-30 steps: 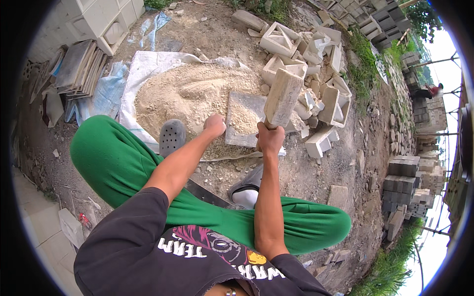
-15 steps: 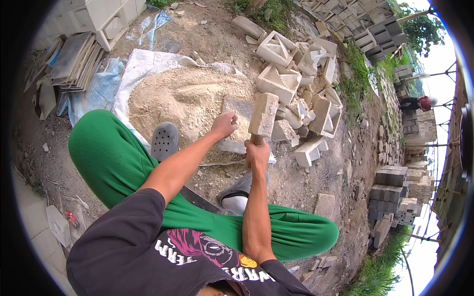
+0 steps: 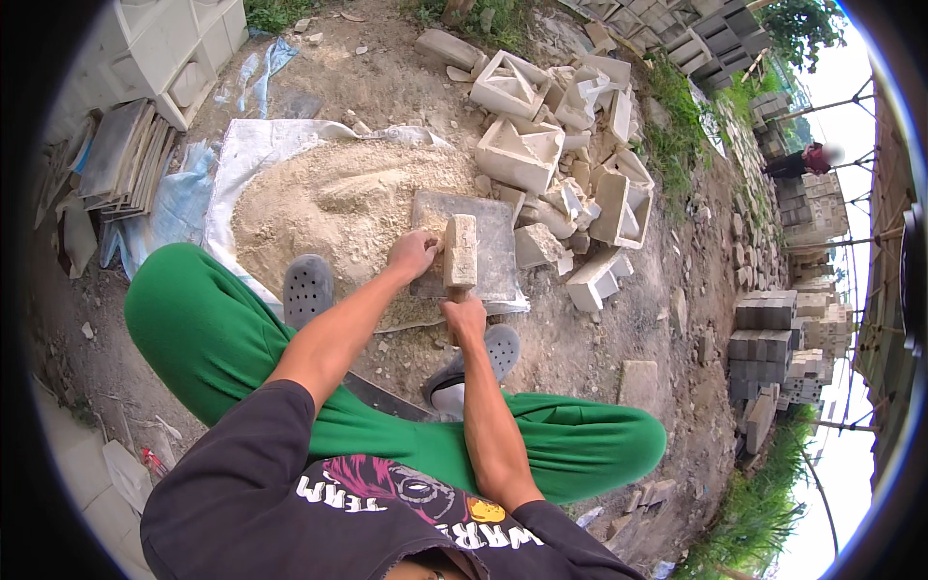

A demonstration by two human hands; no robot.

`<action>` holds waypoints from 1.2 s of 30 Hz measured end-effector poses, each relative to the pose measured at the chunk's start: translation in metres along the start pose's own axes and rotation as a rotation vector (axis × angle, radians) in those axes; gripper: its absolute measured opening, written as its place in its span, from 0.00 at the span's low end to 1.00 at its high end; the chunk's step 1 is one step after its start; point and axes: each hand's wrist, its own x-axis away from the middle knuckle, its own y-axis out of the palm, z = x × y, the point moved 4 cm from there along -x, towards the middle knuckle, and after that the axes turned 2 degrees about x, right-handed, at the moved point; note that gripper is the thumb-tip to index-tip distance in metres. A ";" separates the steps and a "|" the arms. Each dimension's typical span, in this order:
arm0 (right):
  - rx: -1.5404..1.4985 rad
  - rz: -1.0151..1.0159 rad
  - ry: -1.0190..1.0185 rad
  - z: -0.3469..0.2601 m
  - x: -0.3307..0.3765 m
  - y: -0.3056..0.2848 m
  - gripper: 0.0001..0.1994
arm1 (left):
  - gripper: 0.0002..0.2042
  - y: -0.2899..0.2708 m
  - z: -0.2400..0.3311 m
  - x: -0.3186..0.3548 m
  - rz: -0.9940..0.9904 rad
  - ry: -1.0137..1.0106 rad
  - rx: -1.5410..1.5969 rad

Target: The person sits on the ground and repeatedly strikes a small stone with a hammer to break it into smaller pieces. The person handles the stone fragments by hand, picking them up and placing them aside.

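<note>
My right hand (image 3: 465, 317) is wrapped round the handle of a dusty wooden mallet (image 3: 461, 251), its blocky head over a flat grey slab (image 3: 496, 251). Whether the head touches the slab, I cannot tell. Close to the left of the head, my left hand (image 3: 414, 253) has its fingers curled together at the slab's edge; what they hold, if anything, is too small to make out. A heap of pale crushed grit (image 3: 319, 198) lies beside the slab, on a white sheet (image 3: 242, 145).
Broken pale hollow blocks (image 3: 522, 155) are piled right of the slab. Thin boards (image 3: 121, 159) are stacked at the left, near white blocks. My clog-shod feet flank the slab's near side. Grey blocks (image 3: 759, 343) and a distant person (image 3: 804, 160) are at the right.
The mallet has come down from a raised position and left toward the slab, uncovering more of it. My left hand stays by the slab's left edge, fingers still curled.
</note>
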 end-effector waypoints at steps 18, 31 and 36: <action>-0.273 0.140 -0.186 -0.045 -0.001 -0.035 0.14 | 0.10 0.022 -0.019 -0.014 0.062 -0.221 0.260; -0.488 0.301 -0.277 -0.106 0.018 -0.138 0.10 | 0.07 0.023 -0.037 -0.013 0.095 -0.258 0.331; -0.515 0.353 -0.304 -0.080 -0.005 -0.092 0.13 | 0.09 0.023 -0.019 -0.010 0.082 -0.230 0.288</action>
